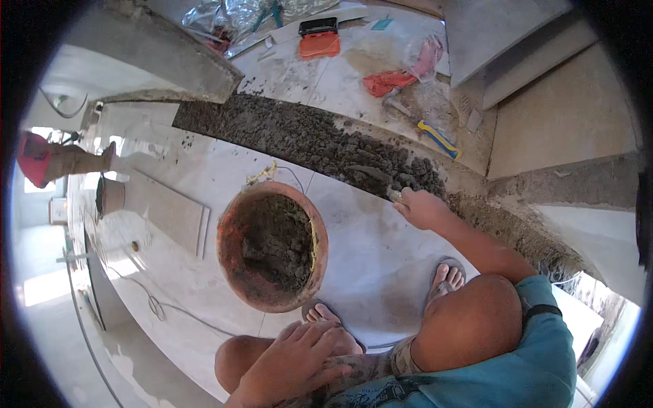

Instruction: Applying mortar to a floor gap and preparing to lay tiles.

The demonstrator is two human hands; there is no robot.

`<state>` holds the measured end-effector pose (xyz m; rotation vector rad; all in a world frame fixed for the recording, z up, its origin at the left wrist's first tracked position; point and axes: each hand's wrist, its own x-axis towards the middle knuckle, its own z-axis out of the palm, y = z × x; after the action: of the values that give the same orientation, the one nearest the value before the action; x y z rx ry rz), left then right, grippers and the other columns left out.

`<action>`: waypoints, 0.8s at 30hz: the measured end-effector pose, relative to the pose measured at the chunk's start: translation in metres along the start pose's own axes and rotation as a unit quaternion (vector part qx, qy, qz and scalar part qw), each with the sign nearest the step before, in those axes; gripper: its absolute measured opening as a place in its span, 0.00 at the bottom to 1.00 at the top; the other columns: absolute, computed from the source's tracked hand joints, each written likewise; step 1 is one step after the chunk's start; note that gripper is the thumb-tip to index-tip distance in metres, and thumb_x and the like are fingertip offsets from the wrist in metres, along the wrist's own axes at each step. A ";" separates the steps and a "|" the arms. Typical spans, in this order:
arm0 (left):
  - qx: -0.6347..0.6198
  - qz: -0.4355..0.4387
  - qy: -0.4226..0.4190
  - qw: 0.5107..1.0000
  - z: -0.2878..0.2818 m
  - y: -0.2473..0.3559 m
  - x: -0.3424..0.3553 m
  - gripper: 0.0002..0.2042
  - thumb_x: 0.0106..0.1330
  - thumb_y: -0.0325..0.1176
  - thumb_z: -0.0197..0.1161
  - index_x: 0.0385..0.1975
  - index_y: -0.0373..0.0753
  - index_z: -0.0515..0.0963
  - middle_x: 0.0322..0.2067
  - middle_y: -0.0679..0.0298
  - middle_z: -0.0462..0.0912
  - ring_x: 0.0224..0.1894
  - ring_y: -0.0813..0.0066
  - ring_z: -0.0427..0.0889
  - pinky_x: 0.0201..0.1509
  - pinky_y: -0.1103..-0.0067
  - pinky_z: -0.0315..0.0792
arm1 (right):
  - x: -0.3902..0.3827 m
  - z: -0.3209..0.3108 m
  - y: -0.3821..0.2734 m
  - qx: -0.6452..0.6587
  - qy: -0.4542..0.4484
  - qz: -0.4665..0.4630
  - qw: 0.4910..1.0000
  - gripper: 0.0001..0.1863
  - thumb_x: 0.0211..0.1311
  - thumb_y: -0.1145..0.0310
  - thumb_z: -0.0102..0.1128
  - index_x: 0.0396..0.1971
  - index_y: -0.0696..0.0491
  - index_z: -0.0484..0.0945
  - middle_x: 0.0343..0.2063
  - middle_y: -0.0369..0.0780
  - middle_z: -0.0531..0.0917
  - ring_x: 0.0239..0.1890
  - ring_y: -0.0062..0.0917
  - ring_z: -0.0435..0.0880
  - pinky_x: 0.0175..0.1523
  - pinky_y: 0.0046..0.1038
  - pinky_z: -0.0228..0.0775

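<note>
My right hand is closed around the handle of a trowel. Its grey blade lies on the dark, crumbly mortar that fills a long strip between the floor tiles. Fingers stretched out, my left hand rests on my left knee and holds nothing. Before my feet stands an orange-brown bucket, partly filled with the same mortar. A yellow cord runs along its rim.
Beyond the strip lie a hammer with a yellow and blue handle, a red bag and an open orange-and-black case. Loose tiles and a cable are at left. Another person is at far left.
</note>
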<state>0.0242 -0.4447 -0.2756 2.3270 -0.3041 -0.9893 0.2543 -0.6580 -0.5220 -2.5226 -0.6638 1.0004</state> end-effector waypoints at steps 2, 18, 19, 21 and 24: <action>0.049 -0.051 0.041 0.997 -0.001 0.006 0.005 0.31 0.65 0.52 0.59 0.58 0.32 0.66 0.57 0.49 0.72 0.59 0.49 0.71 0.64 0.60 0.63 | -0.001 0.002 0.003 0.001 -0.004 0.004 1.000 0.22 0.70 0.50 0.48 0.43 0.57 0.69 0.34 0.58 0.82 0.39 0.55 0.82 0.43 0.53 0.74; 0.059 -0.021 0.057 0.996 0.024 -0.009 -0.002 0.35 0.65 0.53 0.59 0.61 0.28 0.62 0.56 0.42 0.72 0.60 0.47 0.71 0.64 0.58 0.63 | 0.035 -0.013 -0.001 0.030 0.031 0.012 0.999 0.23 0.68 0.54 0.49 0.44 0.62 0.73 0.38 0.56 0.82 0.45 0.50 0.81 0.51 0.49 0.72; 0.020 -0.011 0.019 1.000 0.024 -0.011 0.003 0.35 0.66 0.52 0.59 0.61 0.28 0.61 0.56 0.42 0.72 0.60 0.46 0.71 0.64 0.57 0.63 | 0.048 -0.003 0.009 0.039 0.029 -0.011 0.999 0.23 0.68 0.54 0.49 0.44 0.62 0.73 0.38 0.57 0.82 0.46 0.50 0.81 0.51 0.48 0.72; -0.016 -0.007 -0.024 1.000 0.023 -0.013 0.006 0.35 0.66 0.52 0.59 0.62 0.28 0.61 0.56 0.42 0.72 0.60 0.46 0.71 0.64 0.57 0.63 | 0.044 -0.005 0.005 0.002 -0.016 0.005 1.000 0.23 0.68 0.53 0.49 0.44 0.62 0.73 0.39 0.57 0.82 0.45 0.51 0.81 0.51 0.50 0.72; 0.038 0.023 -0.010 0.999 0.023 -0.011 0.006 0.35 0.66 0.51 0.59 0.62 0.28 0.60 0.56 0.41 0.72 0.61 0.45 0.70 0.64 0.57 0.62 | 0.030 -0.021 0.007 0.052 0.039 -0.002 0.998 0.23 0.69 0.53 0.49 0.44 0.62 0.73 0.40 0.56 0.82 0.45 0.52 0.81 0.51 0.50 0.72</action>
<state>0.0120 -0.4484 -0.2987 2.3683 -0.4084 -0.9963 0.2909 -0.6506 -0.5270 -2.4539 -0.5783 0.9065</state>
